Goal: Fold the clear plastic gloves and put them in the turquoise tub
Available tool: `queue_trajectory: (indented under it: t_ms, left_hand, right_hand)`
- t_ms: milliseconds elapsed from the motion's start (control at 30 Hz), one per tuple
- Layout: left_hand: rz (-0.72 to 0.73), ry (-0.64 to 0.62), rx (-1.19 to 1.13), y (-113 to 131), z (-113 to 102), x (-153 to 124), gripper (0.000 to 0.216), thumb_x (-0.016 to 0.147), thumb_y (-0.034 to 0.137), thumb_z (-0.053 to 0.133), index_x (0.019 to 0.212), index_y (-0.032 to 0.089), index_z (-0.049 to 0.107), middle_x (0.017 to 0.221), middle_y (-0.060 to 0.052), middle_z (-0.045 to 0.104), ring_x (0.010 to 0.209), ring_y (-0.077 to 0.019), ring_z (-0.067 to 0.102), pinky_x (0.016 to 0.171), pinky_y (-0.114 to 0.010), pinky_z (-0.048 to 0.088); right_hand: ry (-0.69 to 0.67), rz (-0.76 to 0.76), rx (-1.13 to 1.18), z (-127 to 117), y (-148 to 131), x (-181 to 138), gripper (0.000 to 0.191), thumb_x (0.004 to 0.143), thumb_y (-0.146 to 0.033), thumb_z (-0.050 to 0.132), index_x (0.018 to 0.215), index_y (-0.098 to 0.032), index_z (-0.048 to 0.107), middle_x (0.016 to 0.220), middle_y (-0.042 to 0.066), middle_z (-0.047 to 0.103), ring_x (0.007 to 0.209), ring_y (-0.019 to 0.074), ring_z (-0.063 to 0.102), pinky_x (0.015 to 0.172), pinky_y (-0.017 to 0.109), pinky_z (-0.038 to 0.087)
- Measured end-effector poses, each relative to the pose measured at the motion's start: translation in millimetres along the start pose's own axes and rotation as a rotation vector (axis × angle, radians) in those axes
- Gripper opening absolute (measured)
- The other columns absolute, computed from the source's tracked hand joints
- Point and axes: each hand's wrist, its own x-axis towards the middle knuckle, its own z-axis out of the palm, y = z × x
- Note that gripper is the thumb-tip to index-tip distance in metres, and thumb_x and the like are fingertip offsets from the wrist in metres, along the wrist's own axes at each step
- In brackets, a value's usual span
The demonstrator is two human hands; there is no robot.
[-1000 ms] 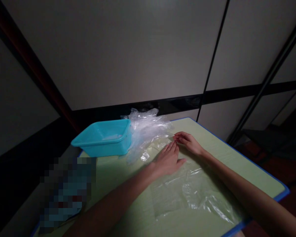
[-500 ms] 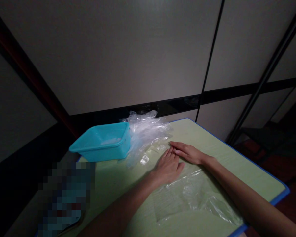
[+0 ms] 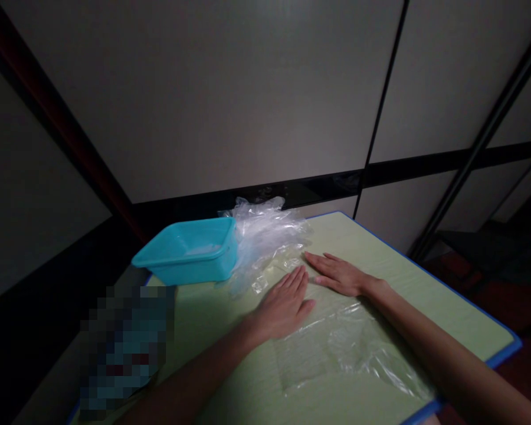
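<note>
A clear plastic bag (image 3: 336, 348) lies spread on the pale green tabletop, its near part wrinkled. My left hand (image 3: 285, 304) rests flat, palm down, at the bag's upper left, fingers stretched forward and thumb out to the right. Just to its right, my right hand (image 3: 340, 274) lies palm down with fingers extended toward the left, near the bag's far end. A small gap separates the hands, and neither grips anything. Beyond them sits a loose heap of clear plastic bags (image 3: 269, 230).
A turquoise plastic basin (image 3: 194, 268) stands left of the heap, with something whitish inside. The green table (image 3: 442, 307) has a blue edge. A pixelated item (image 3: 128, 354) lies at the left edge. Behind the table rise pale cabinet panels (image 3: 256, 106) with a black band.
My left hand has slid left and slightly toward me, parting from the right hand. The right hand stays in nearly the same place with its fingers more spread.
</note>
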Motion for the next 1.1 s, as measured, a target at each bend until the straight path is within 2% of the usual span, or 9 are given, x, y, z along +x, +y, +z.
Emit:
queue_trajectory:
  t_ms: [167, 300, 567, 733, 867, 1000, 1100]
  left_hand:
    - [0.002, -0.019, 0.014, -11.2, -4.5, -30.4, 0.055, 0.091, 0.039, 0.023, 0.135, 0.007, 0.016, 0.143, -0.013, 0.012, 0.132, -0.0186, 0.005, 0.106, -0.033, 0.013]
    - [-0.014, -0.015, 0.015, -13.2, -6.2, -41.7, 0.056, 0.09, 0.039, 0.028, 0.136, 0.008, 0.016, 0.144, -0.012, 0.012, 0.132, -0.0186, 0.006, 0.106, -0.033, 0.013]
    - [-0.025, -0.037, 0.02, -12.3, -7.3, -42.2, 0.058, 0.089, 0.04, 0.03, 0.136, 0.008, 0.016, 0.144, -0.012, 0.009, 0.132, -0.0182, 0.004, 0.106, -0.034, 0.012]
    - [-0.041, -0.051, 0.025, -10.8, -10.3, -41.6, 0.06, 0.089, 0.039, 0.032, 0.136, 0.007, 0.015, 0.144, -0.012, 0.009, 0.132, -0.0185, 0.003, 0.106, -0.034, 0.012]
    - [-0.04, -0.073, 0.023, -9.9, -9.7, -40.0, 0.06, 0.089, 0.038, 0.032, 0.136, 0.007, 0.014, 0.144, -0.013, 0.007, 0.132, -0.0186, 0.002, 0.106, -0.035, 0.011]
    - [-0.044, -0.06, -0.002, -13.9, -10.3, -41.9, 0.06, 0.088, 0.038, 0.033, 0.136, 0.008, 0.013, 0.144, -0.012, 0.006, 0.132, -0.0186, 0.0, 0.106, -0.036, 0.01]
    - [-0.048, -0.062, -0.037, -12.8, -20.9, -39.0, 0.062, 0.086, 0.037, 0.036, 0.137, 0.009, 0.012, 0.144, -0.012, 0.005, 0.132, -0.0189, -0.001, 0.106, -0.037, 0.01]
  right_hand:
    - [-0.017, -0.007, -0.005, -0.5, -0.7, 0.2, 0.061, 0.089, -0.053, 0.019, 0.139, -0.019, 0.013, 0.143, 0.006, 0.017, 0.131, 0.0168, 0.016, 0.107, 0.04, 0.011]
    - [0.007, -0.003, 0.005, 0.8, -0.8, 0.5, 0.06, 0.089, -0.053, 0.021, 0.139, -0.02, 0.014, 0.143, 0.005, 0.018, 0.131, 0.0177, 0.016, 0.107, 0.041, 0.011]
    - [0.058, 0.092, 0.003, -2.4, 11.6, -9.6, 0.057, 0.088, -0.053, 0.022, 0.138, -0.025, 0.018, 0.143, 0.003, 0.017, 0.131, 0.0203, 0.013, 0.106, 0.045, 0.008]
    - [0.064, 0.28, -0.062, -3.5, 31.8, -19.4, 0.054, 0.09, -0.05, 0.013, 0.137, -0.025, 0.021, 0.144, 0.002, 0.015, 0.131, 0.0188, 0.011, 0.106, 0.045, 0.008]
    - [0.125, 0.428, -0.114, -0.2, 47.4, -25.3, 0.057, 0.089, -0.051, 0.018, 0.137, -0.022, 0.022, 0.143, 0.006, 0.017, 0.131, 0.0207, 0.012, 0.105, 0.048, 0.01]
    - [0.164, 0.463, -0.122, 2.6, 52.2, -26.0, 0.058, 0.088, -0.052, 0.019, 0.137, -0.02, 0.024, 0.143, 0.008, 0.019, 0.131, 0.0224, 0.014, 0.103, 0.049, 0.014]
    - [0.172, 0.456, -0.122, 3.1, 51.2, -24.7, 0.06, 0.087, -0.054, 0.02, 0.137, -0.021, 0.024, 0.143, 0.008, 0.02, 0.13, 0.0225, 0.016, 0.103, 0.048, 0.017]
